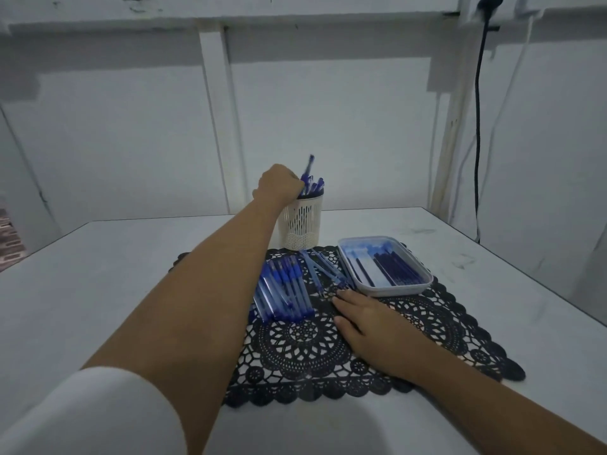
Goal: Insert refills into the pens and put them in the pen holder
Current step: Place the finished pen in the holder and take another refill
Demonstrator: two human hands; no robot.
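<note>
While the left hand (279, 183) held a pen (309, 165) at the holder (300, 221), the right hand (371, 320) lay flat on the mat (427, 323).

The left fingers were curled round the pen, its lower end hidden behind the hand, above several pens standing in the holder. The right hand was open and held nothing, its fingertips beside a few loose barrels (325, 267). By my reading the job was partway done: a pile (285, 287) of pens lay on the mat — filled or not, I could not tell — and dark refills (394, 267) lay in the tray (423, 284).
</note>
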